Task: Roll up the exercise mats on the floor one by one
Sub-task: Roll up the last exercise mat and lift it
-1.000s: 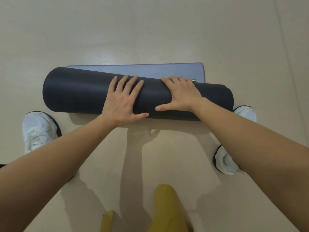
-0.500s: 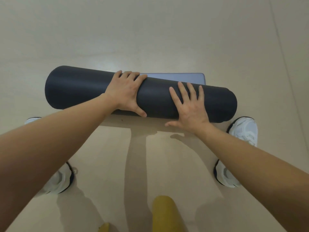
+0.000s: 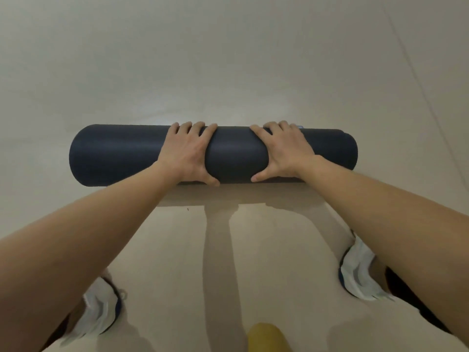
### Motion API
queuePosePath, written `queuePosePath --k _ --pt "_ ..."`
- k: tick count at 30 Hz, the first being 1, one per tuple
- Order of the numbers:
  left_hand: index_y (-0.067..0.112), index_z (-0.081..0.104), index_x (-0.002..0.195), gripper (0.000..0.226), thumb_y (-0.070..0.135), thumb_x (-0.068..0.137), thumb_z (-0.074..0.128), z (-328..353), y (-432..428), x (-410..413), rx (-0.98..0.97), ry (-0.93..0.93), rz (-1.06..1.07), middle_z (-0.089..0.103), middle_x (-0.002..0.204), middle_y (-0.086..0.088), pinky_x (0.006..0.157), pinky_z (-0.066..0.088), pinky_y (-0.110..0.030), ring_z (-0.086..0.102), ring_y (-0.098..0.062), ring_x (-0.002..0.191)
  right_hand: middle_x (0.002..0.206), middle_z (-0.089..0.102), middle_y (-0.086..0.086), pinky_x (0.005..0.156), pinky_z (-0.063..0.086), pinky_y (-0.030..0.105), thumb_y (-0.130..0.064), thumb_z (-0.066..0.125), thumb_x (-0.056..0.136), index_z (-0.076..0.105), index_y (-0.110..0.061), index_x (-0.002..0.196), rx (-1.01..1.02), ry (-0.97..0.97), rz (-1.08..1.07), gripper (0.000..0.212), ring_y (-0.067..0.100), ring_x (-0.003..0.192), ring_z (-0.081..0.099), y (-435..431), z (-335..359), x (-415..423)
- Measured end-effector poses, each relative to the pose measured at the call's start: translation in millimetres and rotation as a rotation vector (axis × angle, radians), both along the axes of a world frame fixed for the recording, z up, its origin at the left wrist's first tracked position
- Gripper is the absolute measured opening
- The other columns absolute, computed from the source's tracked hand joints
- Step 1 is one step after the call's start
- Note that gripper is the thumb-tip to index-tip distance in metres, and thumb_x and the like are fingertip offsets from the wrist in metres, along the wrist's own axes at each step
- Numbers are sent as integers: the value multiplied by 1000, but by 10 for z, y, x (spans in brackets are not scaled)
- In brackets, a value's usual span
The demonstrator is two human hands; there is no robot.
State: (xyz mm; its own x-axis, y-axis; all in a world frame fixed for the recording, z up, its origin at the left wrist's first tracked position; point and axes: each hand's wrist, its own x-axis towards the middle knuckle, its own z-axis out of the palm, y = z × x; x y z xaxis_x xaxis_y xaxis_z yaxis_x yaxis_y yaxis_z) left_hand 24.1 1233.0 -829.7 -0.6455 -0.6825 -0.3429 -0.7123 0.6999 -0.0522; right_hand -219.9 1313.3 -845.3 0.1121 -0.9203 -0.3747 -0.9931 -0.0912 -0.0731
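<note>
A dark blue exercise mat (image 3: 121, 153) lies on the pale floor as a thick roll, running left to right. My left hand (image 3: 187, 151) wraps over its middle, fingers curled across the top to the far side and thumb on the near side. My right hand (image 3: 284, 151) holds the roll the same way, a little to the right. A small sliver of the mat's lighter end (image 3: 300, 127) peeks out behind my right fingers. No flat part of the mat shows beyond the roll.
My white shoes stand on the beige floor, the left shoe (image 3: 99, 308) and the right shoe (image 3: 360, 273), both partly under my forearms. A yellow object (image 3: 266, 337) sits at the bottom edge. Bare floor stretches beyond the roll.
The roll has moved away from me over the last flat strip of mat, which no longer shows. Both hands shifted to wrap over the top, and my feet stepped forward.
</note>
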Motion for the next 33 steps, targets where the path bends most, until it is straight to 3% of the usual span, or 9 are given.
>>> queuePosePath --k 4,9,15,20,25,30,33 --pt "24 32 148 127 92 47 69 113 9 -45 35 12 0 56 139 -9 103 45 -50 57 -34 120 143 50 11 106 42 51 -82 76 61 28 -27 155 20 -58 -38 119 34 126 48 16 107 38" --pt "22 37 144 121 88 50 72 224 362 94 83 -5 -48 60 126 -6 87 50 -44 62 -28 106 138 52 10 103 44 48 -77 78 64 30 -27 154 64 -97 -84 114 32 121 50 481 160 254" --pt "23 35 144 122 93 49 65 280 1053 426 181 -81 -97 59 126 -3 83 54 -41 63 -25 103 135 53 7 101 46 47 -80 75 64 28 -29 153 177 -157 -86 113 29 119 51 1245 209 546" --pt "23 34 146 124 95 49 62 230 1285 539 247 -109 -121 57 130 -3 88 55 -44 63 -26 107 137 51 6 101 45 47 -79 77 64 26 -31 154 288 -213 -83 114 30 121 50 1507 175 646" --pt "22 33 155 105 83 74 61 331 1208 572 159 20 -82 44 156 -6 112 41 -48 48 -29 138 142 57 -1 96 49 44 -82 79 57 34 -33 152 452 -339 -163 116 29 124 56 1077 203 378" --pt "17 44 153 82 65 88 59 234 1454 597 12 119 -259 43 160 -13 115 38 -51 42 -36 145 156 49 1 104 44 45 -90 58 73 36 -28 157 326 -285 -326 107 31 137 50 898 183 95" --pt "24 28 161 87 72 91 50 61 1649 478 24 66 -247 25 169 -14 124 25 -55 22 -40 155 152 53 5 104 44 45 -81 52 87 41 -25 154 239 -289 -364 88 32 133 52 874 163 -113"
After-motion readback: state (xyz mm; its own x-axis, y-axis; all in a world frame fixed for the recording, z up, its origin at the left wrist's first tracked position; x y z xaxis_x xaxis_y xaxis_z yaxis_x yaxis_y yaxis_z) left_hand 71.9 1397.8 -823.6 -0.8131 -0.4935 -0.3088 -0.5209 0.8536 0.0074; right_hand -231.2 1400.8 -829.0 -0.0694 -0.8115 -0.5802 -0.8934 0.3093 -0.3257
